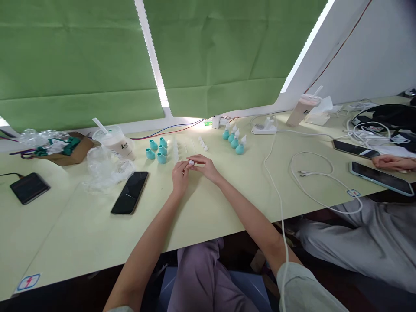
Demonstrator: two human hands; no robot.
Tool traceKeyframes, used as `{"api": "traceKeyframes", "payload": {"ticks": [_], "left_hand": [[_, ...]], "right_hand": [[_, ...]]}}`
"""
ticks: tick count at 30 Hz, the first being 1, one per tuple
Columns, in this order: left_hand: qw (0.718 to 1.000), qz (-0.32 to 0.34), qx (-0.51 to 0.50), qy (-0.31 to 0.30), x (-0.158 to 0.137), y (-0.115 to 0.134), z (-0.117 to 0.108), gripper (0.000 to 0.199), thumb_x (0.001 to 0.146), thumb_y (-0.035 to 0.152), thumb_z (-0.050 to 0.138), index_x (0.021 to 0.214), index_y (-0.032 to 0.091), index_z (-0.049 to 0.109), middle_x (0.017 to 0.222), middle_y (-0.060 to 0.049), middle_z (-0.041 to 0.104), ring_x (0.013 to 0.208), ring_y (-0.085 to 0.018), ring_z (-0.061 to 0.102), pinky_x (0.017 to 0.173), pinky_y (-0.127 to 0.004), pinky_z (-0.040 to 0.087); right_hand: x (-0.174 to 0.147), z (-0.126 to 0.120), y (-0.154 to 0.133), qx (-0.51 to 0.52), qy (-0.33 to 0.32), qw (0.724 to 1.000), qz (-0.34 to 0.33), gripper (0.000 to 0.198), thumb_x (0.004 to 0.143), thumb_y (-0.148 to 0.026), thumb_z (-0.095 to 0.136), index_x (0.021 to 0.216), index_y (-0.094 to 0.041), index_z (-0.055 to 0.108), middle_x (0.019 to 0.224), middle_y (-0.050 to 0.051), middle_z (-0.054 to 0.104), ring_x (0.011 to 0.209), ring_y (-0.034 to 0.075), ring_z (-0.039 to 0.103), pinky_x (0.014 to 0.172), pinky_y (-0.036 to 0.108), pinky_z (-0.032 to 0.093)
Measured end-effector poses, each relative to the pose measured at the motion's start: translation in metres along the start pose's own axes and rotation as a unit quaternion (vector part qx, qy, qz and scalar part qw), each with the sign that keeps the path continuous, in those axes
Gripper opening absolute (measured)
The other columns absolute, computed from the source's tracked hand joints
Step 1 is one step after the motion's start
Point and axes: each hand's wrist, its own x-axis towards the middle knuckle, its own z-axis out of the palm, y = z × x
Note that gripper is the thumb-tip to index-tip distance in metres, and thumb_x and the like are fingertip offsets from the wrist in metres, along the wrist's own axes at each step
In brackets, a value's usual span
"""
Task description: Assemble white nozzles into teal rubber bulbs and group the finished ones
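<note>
Wearing grey-green sleeve, lower R of frame, and purple trousers, btm ctr. Pinching small white piece btwn fingertips of left hand and right hand, approx mid-frame, over pale surface; thumbs and fingers drawn together, hardly any gap. Just beyond, loose white parts in short rows. L of those, five teal bottles, upright, mouths up. R of those, four capped bottles, teal w/ white tips. Farther L in frame: dark phone, clear bag, cup w/ straw, box. Upper R: power strip, second cup. Far R edge: co-worker's hand btwn two phones. Across top: green blinds.
</note>
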Motion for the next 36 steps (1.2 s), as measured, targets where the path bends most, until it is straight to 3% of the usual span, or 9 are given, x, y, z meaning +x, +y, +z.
{"api": "traceKeyframes", "payload": {"ticks": [4, 9, 12, 14, 17, 20, 24, 30, 36], "left_hand": [[0.999, -0.032, -0.023, -0.021, 0.000, 0.002, 0.001, 0.034, 0.090, 0.037, 0.039, 0.079, 0.020, 0.066, 0.076, -0.003, 0.064, 0.077, -0.017, 0.054, 0.068, -0.028, 0.041], [0.998, -0.047, -0.025, -0.023, 0.000, 0.000, 0.000, 0.035, 0.090, 0.039, 0.039, 0.080, 0.020, 0.066, 0.080, -0.004, 0.065, 0.079, -0.017, 0.055, 0.063, -0.027, 0.040], [0.999, -0.040, 0.002, 0.020, 0.003, -0.002, -0.006, 0.034, 0.090, 0.038, 0.038, 0.085, 0.020, 0.067, 0.087, -0.004, 0.066, 0.085, -0.016, 0.055, 0.063, -0.025, 0.039], [0.997, -0.045, 0.024, 0.063, 0.007, -0.005, -0.012, 0.034, 0.090, 0.038, 0.038, 0.088, 0.020, 0.067, 0.088, -0.004, 0.065, 0.086, -0.016, 0.054, 0.062, -0.024, 0.039], [0.991, -0.071, 0.052, 0.104, 0.013, -0.013, -0.020, 0.032, 0.089, 0.038, 0.041, 0.090, 0.020, 0.066, 0.089, -0.005, 0.064, 0.085, -0.016, 0.053, 0.060, -0.024, 0.040], [0.988, -0.092, 0.059, 0.111, 0.017, -0.023, -0.023, 0.027, 0.088, 0.035, 0.043, 0.090, 0.020, 0.065, 0.090, -0.006, 0.063, 0.081, -0.016, 0.052, 0.059, -0.024, 0.041], [0.987, -0.100, 0.067, 0.104, 0.018, -0.030, -0.022, 0.023, 0.086, 0.031, 0.045, 0.090, 0.020, 0.065, 0.090, -0.005, 0.062, 0.081, -0.017, 0.052, 0.062, -0.026, 0.043], [0.987, -0.070, 0.117, 0.086, 0.016, -0.030, -0.020, 0.021, 0.086, 0.029, 0.045, 0.091, 0.021, 0.064, 0.090, -0.006, 0.061, 0.084, -0.019, 0.052, 0.068, -0.030, 0.043], [0.984, -0.060, 0.150, 0.080, 0.016, -0.033, -0.022, 0.020, 0.086, 0.028, 0.046, 0.094, 0.023, 0.062, 0.092, -0.006, 0.060, 0.086, -0.021, 0.052, 0.073, -0.033, 0.043]], "right_hand": [[-0.002, 0.004, -0.004, -0.023, 0.035, 0.998, -0.044, 0.027, 0.070, -0.036, 0.069, 0.095, -0.026, 0.070, 0.105, 0.003, 0.062, 0.101, 0.016, 0.056, 0.091, 0.030, 0.042], [0.003, -0.004, 0.001, 0.034, 0.029, 0.999, 0.020, 0.031, 0.069, -0.040, 0.068, 0.096, -0.023, 0.068, 0.101, 0.003, 0.066, 0.095, 0.017, 0.060, 0.090, 0.032, 0.044], [0.008, -0.018, 0.009, 0.058, 0.051, 0.995, 0.058, 0.036, 0.067, -0.040, 0.069, 0.097, -0.020, 0.066, 0.089, 0.004, 0.069, 0.086, 0.018, 0.063, 0.082, 0.033, 0.048], [0.010, -0.032, 0.013, -0.022, 0.099, 0.992, 0.074, 0.033, 0.067, -0.037, 0.069, 0.095, -0.020, 0.067, 0.084, 0.003, 0.069, 0.077, 0.016, 0.063, 0.074, 0.031, 0.049], [0.010, -0.057, 0.017, -0.251, 0.158, 0.951, 0.091, 0.021, 0.073, -0.028, 0.065, 0.094, -0.022, 0.067, 0.082, 0.001, 0.069, 0.068, 0.014, 0.059, 0.071, 0.030, 0.045], [0.006, -0.077, 0.020, -0.444, 0.174, 0.872, 0.112, 0.027, 0.078, -0.017, 0.059, 0.105, -0.020, 0.063, 0.083, 0.005, 0.070, 0.076, 0.019, 0.060, 0.075, 0.033, 0.039], [0.003, -0.088, 0.023, -0.571, 0.172, 0.792, 0.133, 0.023, 0.082, -0.014, 0.054, 0.104, -0.016, 0.061, 0.085, 0.009, 0.068, 0.088, 0.024, 0.057, 0.076, 0.034, 0.034], [0.002, -0.083, 0.029, -0.613, 0.128, 0.772, 0.112, 0.023, 0.087, -0.015, 0.043, 0.090, -0.019, 0.066, 0.094, 0.008, 0.064, 0.096, 0.023, 0.051, 0.074, 0.032, 0.031], [0.003, -0.077, 0.034, -0.582, 0.138, 0.788, 0.147, 0.018, 0.083, -0.017, 0.048, 0.091, -0.020, 0.064, 0.091, 0.006, 0.065, 0.093, 0.020, 0.053, 0.072, 0.030, 0.032]]}}
